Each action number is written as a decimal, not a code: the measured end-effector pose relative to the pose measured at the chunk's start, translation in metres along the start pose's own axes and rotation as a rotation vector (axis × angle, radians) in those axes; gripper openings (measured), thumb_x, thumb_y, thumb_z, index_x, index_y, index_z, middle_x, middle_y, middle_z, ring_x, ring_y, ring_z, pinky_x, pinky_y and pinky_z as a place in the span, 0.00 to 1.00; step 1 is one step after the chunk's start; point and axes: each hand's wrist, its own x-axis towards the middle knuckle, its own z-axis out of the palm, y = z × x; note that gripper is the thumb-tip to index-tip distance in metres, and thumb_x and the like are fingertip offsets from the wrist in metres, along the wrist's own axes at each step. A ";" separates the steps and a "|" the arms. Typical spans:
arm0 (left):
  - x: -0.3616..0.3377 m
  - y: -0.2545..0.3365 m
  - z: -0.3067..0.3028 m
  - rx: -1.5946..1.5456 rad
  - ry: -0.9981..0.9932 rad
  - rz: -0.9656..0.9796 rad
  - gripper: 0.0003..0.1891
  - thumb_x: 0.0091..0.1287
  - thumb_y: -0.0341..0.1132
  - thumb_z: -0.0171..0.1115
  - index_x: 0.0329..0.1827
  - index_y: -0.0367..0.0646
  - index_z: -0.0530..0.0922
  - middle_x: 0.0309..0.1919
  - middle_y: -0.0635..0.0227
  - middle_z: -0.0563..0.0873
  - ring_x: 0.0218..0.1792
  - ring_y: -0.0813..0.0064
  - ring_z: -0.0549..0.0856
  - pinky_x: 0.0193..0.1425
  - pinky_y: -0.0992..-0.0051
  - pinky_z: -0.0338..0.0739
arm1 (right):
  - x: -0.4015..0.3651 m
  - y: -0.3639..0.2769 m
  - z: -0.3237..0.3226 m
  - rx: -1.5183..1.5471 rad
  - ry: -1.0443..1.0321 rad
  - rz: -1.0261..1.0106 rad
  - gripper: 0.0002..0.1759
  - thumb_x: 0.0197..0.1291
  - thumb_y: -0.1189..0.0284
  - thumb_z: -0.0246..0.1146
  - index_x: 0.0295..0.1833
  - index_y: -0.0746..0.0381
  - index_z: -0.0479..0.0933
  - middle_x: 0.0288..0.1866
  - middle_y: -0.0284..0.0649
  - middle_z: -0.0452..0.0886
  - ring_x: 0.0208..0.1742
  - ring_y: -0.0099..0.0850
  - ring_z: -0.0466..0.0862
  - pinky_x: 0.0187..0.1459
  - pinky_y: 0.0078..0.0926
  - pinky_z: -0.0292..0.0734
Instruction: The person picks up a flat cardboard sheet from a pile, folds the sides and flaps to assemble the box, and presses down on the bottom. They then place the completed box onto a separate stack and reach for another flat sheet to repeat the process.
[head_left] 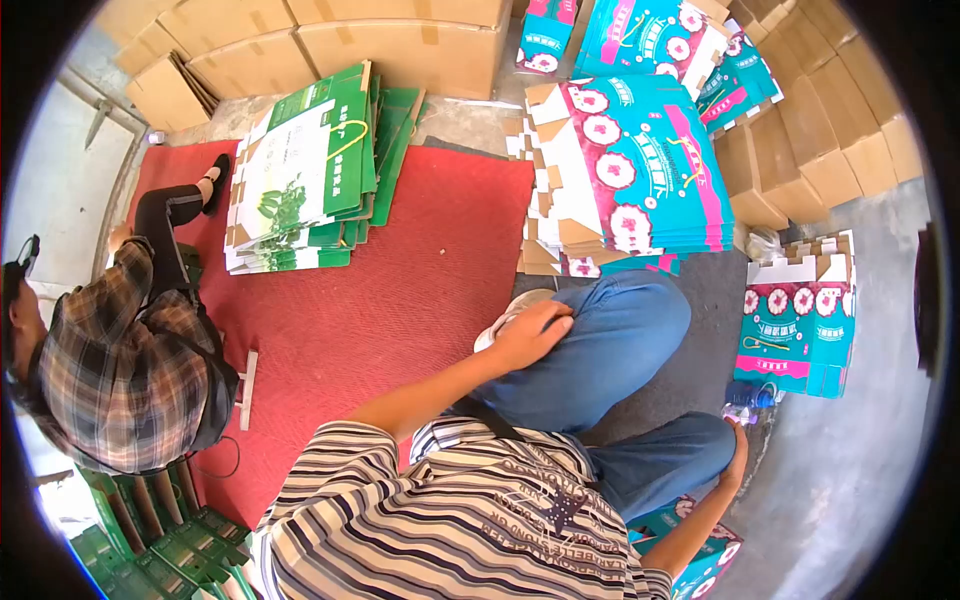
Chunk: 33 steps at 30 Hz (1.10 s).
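The left hand [528, 338] lies relaxed, the bent left leg [622, 345] beneath its loosely curved fingers [558, 328]; the right hand [738, 456] has the right knee [710, 440] beside its partly hidden fingers.

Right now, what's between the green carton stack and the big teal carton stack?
Between the green carton stack and the big teal carton stack, the head view shows mostly red mat, with a small pale speck and a dark grey strip farther off.

We see thin red carpet [430, 300] at 9 o'clk, smooth grey concrete flr [830, 480] at 4, stacked tan cardboard cartons [400, 55] approx 11–12, flat whitish door-like panel [65, 150] at 10, w/ white glare [65, 503] at 8.
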 end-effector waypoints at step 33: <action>0.181 -0.193 0.049 -0.638 0.266 -0.865 0.21 0.59 0.38 0.67 0.52 0.39 0.72 0.32 0.63 0.82 0.26 0.74 0.79 0.24 0.74 0.72 | -0.045 -0.010 0.001 0.091 0.104 0.168 0.27 0.66 0.55 0.52 0.57 0.67 0.76 0.54 0.42 0.79 0.55 0.34 0.77 0.60 0.32 0.68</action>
